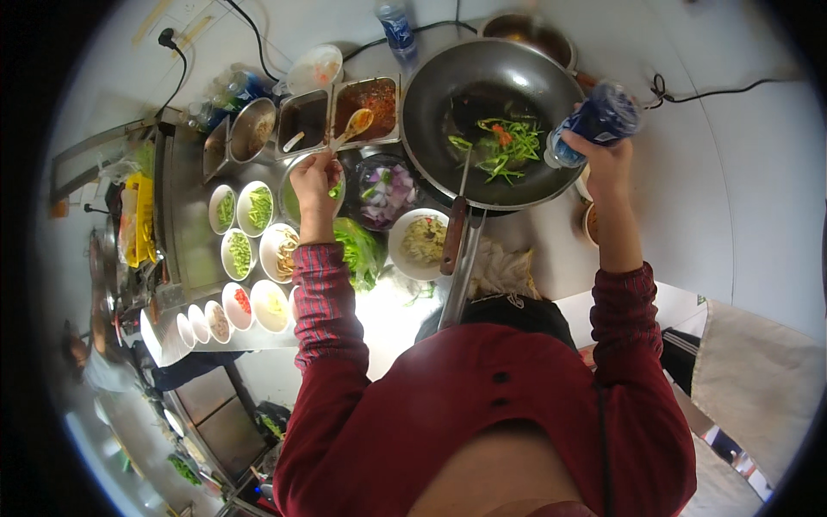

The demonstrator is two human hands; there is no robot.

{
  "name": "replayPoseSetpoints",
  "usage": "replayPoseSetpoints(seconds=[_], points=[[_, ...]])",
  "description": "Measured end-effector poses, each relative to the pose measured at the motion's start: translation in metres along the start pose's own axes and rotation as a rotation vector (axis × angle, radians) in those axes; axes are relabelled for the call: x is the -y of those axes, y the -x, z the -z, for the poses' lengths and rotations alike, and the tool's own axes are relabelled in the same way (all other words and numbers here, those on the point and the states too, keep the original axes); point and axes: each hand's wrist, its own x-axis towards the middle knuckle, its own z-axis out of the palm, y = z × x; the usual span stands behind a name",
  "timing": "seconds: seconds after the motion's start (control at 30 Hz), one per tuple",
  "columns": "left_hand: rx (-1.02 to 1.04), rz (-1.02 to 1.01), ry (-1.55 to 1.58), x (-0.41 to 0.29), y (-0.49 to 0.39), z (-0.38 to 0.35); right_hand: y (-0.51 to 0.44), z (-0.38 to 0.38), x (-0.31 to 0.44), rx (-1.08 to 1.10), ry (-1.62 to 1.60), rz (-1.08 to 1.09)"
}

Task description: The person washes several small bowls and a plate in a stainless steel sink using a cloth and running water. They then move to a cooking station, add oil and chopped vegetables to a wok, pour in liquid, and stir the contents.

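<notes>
My right hand (604,155) grips a plastic bottle with a blue label (597,119). It is tilted over the right rim of a dark wok (439,97), its narrow end pointing down and left; I cannot tell whether liquid is flowing out. Inside the wok lie sliced green peppers (517,143) with a bit of red. A spatula with a wooden handle (454,232) rests across the wok's near rim. My left hand (313,181) pinches the handle end of a spoon (357,123), whose bowl carries reddish sauce above a steel pan of chili sauce (375,97).
Left of the wok are a steel pan of dark sauce (307,116), a bowl of cut onions (387,190) and several white bowls of cut vegetables (260,207). A bowl of pale shreds (420,244) sits near the wok handle (466,271). Behind stands a pot (536,35).
</notes>
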Motion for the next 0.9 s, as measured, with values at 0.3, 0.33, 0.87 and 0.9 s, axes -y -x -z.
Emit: replayPoseSetpoints(seconds=[0.3,0.33,0.87,0.9], points=[[0.060,0.082,-0.244,0.021,-0.026,0.011,-0.112,-0.058,-0.018,0.010,0.333,0.324],[0.052,0.070,-0.256,0.022,-0.025,0.012,-0.123,-0.071,-0.020,0.053,0.167,0.320],[0.015,0.027,-0.167,0.035,0.099,0.065,-0.103,-0.097,0.009,0.227,-0.103,0.040],[0.011,0.040,-0.168,0.035,0.108,0.067,-0.103,-0.078,0.015,0.265,-0.021,0.060]])
